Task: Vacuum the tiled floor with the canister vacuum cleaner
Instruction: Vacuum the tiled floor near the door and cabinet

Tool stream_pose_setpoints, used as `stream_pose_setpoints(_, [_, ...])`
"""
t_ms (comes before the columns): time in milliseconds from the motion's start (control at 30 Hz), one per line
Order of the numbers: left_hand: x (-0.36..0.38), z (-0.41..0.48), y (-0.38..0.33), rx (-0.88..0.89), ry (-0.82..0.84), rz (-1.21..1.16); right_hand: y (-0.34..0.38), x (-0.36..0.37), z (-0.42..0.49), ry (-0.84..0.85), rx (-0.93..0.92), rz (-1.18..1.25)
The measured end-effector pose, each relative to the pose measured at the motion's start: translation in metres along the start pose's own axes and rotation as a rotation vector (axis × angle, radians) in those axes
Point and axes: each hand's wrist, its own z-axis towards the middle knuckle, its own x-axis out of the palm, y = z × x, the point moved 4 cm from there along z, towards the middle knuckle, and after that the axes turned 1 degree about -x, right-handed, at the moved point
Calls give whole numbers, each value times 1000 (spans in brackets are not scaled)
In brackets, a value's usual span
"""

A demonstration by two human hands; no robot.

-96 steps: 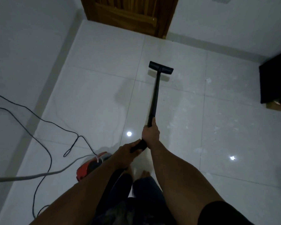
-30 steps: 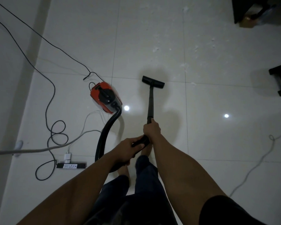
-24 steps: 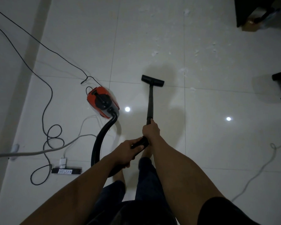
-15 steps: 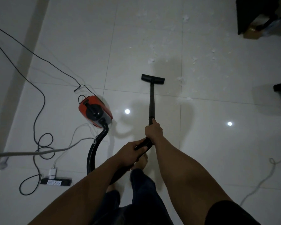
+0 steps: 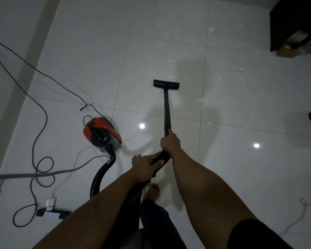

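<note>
1. Right hand (image 5: 169, 143) wrapped closed round black wand (image 5: 167, 108), frame centre; nearer the nozzle.
2. Left hand (image 5: 145, 168) clenched on wand's rear grip, just below.
3. Wand long axis running up-frame to floor nozzle (image 5: 166, 84), flat on tile.
4. White debris (image 5: 219, 81) up and right of nozzle.
5. Red canister (image 5: 101, 134) left of centre.

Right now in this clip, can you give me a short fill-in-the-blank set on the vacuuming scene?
1. The canister vacuum has a body coloured ____ and black.
2. Both the left hand and right hand grip the black ____.
3. The floor nozzle rests on the ____ floor.
4. White debris lies to the nozzle's ____.

Missing: red; wand; tiled; right
</note>
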Motion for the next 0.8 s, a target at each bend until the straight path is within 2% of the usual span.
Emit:
stream_pose_setpoints(500, [-112, 107, -80, -21, 3, 10, 140, -31, 102, -2, -24, -78])
stream_pose_setpoints(800, [-172, 146, -131, 41, 4, -15, 213, -41, 147, 9, -35, -104])
